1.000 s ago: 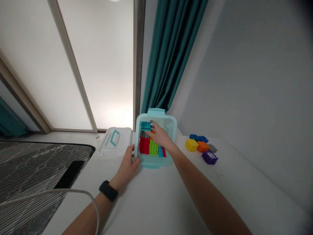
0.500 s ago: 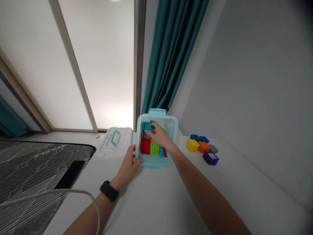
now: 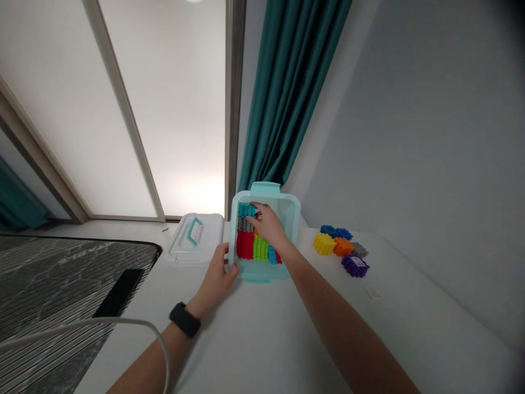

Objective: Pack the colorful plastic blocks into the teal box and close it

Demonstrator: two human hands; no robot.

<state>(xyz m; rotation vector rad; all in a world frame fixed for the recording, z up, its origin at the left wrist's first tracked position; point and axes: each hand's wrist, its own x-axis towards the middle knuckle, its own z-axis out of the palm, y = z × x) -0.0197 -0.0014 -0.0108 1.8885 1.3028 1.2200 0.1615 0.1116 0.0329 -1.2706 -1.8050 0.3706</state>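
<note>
A light teal plastic bin [image 3: 290,262] stands on the white table, its floor partly covered with ridged plastic blocks in rows. My left hand [image 3: 219,275] grips the bin's left wall, thumb over the rim near the front corner. Inside the bin, my right hand [image 3: 268,224] pinches the right end of a teal block stack [image 3: 246,209] at the back left. Just in front of that stack lie grey blocks [image 3: 245,224], then red blocks [image 3: 245,244], with lime green blocks [image 3: 260,248] beside them. A blue block [image 3: 272,255] is at the right. My right hand hides some orange pieces partly.
Left of the bin lies a clear lid [image 3: 209,241] with a teal handle. On the right sit yellow [image 3: 324,244], orange [image 3: 343,247], purple [image 3: 355,265], blue and grey block stacks. A white cable [image 3: 135,322] crosses the lower left; a black flat object [image 3: 118,293] lies beside the table.
The teal block stack has shifted slightly back, and more of the grey blocks shows. My right hand has moved slightly with it; my left hand keeps its grip on the bin.
</note>
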